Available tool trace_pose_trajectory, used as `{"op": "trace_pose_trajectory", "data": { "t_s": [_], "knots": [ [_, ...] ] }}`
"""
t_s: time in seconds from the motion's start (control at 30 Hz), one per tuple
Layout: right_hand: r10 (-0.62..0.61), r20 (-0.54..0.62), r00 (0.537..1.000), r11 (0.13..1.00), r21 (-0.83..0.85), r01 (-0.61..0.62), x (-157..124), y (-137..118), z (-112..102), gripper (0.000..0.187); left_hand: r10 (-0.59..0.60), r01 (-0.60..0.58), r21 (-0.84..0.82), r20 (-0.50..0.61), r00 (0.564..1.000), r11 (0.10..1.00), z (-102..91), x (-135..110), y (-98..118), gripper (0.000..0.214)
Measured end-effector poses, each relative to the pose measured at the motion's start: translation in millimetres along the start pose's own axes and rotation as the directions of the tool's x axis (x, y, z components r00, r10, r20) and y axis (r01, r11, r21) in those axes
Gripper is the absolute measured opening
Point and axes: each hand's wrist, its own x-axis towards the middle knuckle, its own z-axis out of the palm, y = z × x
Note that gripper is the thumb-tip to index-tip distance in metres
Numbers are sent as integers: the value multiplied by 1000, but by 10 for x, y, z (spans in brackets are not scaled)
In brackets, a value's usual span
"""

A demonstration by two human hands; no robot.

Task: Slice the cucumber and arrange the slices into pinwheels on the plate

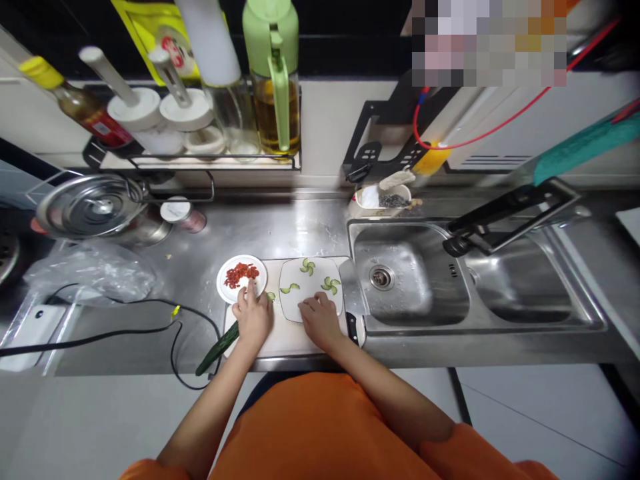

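My left hand [254, 319] reaches with its fingers apart to the near edge of a small round white plate [221, 280], which holds small red pieces [241, 273]. A green cucumber slice [271, 297] lies beside those fingers. On a squarish white plate [295, 270], curved cucumber slices form small clusters [330, 285]. Fingers of my right hand [323, 321] rest bent on this plate's near part, slightly apart, with nothing visible in them. Under both plates is a pale cutting board [285, 341]. A cucumber [217, 348] extends past its left edge, near my left wrist.
Right of the board, a knife [354, 287] lies by the double sink [415, 287]. A black cable [150, 301], a clear plastic bag [95, 273] and a lidded pot [100, 207] occupy the left. Behind stands a rack [215, 162] with bottles and jars.
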Motion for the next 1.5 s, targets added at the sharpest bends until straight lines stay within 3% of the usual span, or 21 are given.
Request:
{"op": "trace_pose_trajectory", "data": {
  "t_s": [0.33,0.67,0.8,0.93,1.1,1.2,1.27,1.3,1.4,1.5],
  "knots": [
    [-8,-8,1000,1000,20,8,-76,-33,35,24,-73,70,-55,-48,996,996,33,16,44,23],
    [87,21,996,977,193,-89,40,-59,36,21,-36,20,-313,-47,998,949,-37,-18,-67,8],
    [72,-21,997,952,301,-62,211,-120,-19,23,79,-70,-506,-3,997,860,-120,17,-142,8],
    [26,-57,998,925,381,-3,340,-176,-112,23,118,-37,-668,77,990,743,-209,54,-112,13],
    [90,-34,995,882,467,-64,380,-152,-156,14,96,38,-752,133,986,658,-239,86,-21,18],
    [180,-38,983,803,583,-124,379,-92,-128,12,-16,166,-783,196,980,599,-224,100,22,23],
    [227,-41,973,739,658,-145,377,-51,-111,11,-98,330,-809,325,941,487,-216,114,62,29],
    [240,-47,970,715,684,-144,376,-34,-108,11,-117,429,-808,420,900,403,-215,124,89,33],
    [232,-74,970,685,720,-109,370,0,-129,10,-80,686,-711,683,726,155,-225,164,179,42],
    [184,-81,980,682,728,-68,361,21,-159,11,-40,797,-603,796,604,39,-229,218,249,46]
  ]
}}
